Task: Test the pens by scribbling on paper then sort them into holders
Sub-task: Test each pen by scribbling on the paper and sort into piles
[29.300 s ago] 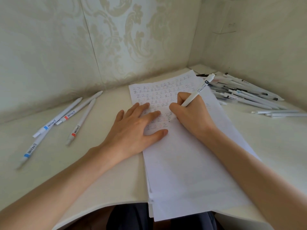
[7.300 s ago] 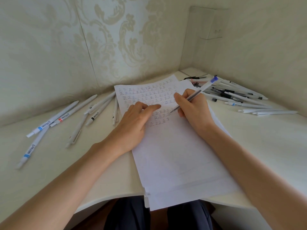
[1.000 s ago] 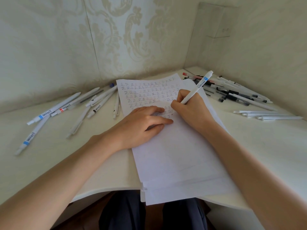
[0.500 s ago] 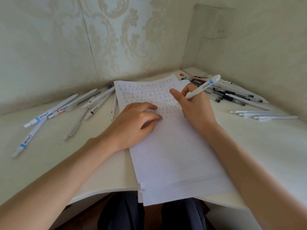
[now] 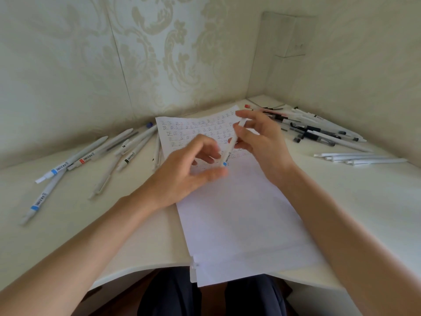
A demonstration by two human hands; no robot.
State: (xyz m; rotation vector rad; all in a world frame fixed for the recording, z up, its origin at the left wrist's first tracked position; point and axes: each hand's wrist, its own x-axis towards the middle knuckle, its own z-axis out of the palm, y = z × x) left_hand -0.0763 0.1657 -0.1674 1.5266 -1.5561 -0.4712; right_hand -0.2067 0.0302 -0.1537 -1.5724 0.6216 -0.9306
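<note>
So the right hand (image 5: 259,140) pinches a slim white plastic pen (image 5: 230,147) with a blue end, held above the paper (image 5: 239,213), probably for a handover. The left hand (image 5: 182,176) cups just under it, fingers curled, too blurry to say if it's gripping. Smooth white pens (image 5: 91,153) fan out at 9 o'clock, a darker jumble (image 5: 319,133) at 2. No holders visible.
</note>
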